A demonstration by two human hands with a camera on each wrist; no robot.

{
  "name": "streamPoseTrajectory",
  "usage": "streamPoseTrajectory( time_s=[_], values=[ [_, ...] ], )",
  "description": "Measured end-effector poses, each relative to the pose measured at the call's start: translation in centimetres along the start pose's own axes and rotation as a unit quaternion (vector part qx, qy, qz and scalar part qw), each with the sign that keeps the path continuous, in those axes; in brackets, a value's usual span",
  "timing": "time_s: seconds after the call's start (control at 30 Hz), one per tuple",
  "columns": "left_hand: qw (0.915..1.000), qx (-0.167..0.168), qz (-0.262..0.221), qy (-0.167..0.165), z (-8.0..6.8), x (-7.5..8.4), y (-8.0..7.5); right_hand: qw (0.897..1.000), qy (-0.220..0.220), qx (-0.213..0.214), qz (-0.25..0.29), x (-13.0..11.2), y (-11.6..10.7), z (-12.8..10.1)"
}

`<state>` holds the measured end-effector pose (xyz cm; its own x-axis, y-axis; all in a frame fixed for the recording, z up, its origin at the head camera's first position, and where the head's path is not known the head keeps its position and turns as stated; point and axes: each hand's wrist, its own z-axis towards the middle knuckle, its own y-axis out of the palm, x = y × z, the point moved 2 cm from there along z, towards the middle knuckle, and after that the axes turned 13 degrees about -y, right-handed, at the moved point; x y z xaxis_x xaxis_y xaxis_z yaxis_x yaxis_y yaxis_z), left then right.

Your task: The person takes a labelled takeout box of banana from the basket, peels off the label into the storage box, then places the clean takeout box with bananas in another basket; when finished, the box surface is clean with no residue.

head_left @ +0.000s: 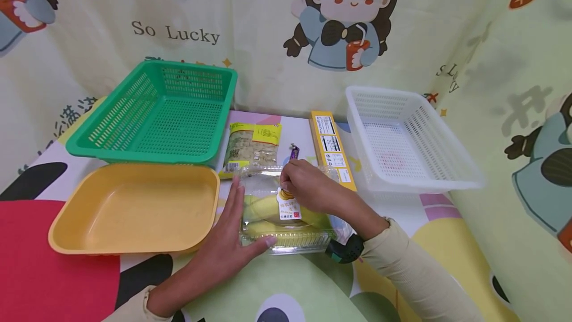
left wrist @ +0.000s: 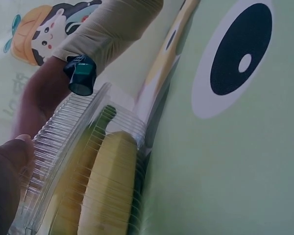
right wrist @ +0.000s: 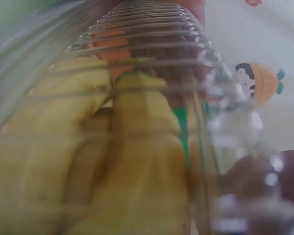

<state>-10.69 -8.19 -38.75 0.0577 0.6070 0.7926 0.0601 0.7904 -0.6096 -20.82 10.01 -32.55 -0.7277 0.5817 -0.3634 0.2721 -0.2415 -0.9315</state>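
A clear plastic clamshell box (head_left: 263,242) with bananas (left wrist: 110,186) inside lies in the middle of the table. Along its left side and front edge rests my left hand (head_left: 228,240), thumb and fingers fairly straight. My right hand (head_left: 310,185) is over the lid, fingers curled and tips down at the top of a white label (head_left: 289,208) with a banana picture. Whether those fingertips pinch the label is hidden. In the left wrist view, the left thumb (left wrist: 19,149) touches the ribbed lid. Blurred bananas (right wrist: 142,147) show through the box wall in the right wrist view.
A green basket (head_left: 219,113) stands back left, behind a yellow tub (head_left: 134,207). Behind the box lie a yellow-topped food packet (head_left: 252,145), a small purple-wrapped item (head_left: 294,152) and a long yellow carton (head_left: 330,143). A white basket (head_left: 411,138) stands on the right.
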Motion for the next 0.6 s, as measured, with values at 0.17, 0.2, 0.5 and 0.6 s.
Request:
streamPoseTrajectory(
  time_s=[0.17,0.2,0.5,0.6],
  values=[
    [1.0000,-0.001,-0.004,-0.007,-0.32,-0.19,0.18,0.999,-0.001,0.014,0.036,0.16,0.27,-0.31],
    [1.0000,0.000,-0.004,-0.008,-0.30,-0.17,0.16,0.999,0.000,0.024,0.046,0.24,0.26,-0.39],
    [1.0000,-0.001,0.003,0.000,0.09,0.22,-0.03,0.996,-0.022,0.066,0.048,0.52,-0.32,-0.54],
    [1.0000,-0.001,0.002,0.002,0.03,0.15,-0.01,0.997,-0.009,0.059,0.051,0.43,-0.16,-0.44]
  ],
)
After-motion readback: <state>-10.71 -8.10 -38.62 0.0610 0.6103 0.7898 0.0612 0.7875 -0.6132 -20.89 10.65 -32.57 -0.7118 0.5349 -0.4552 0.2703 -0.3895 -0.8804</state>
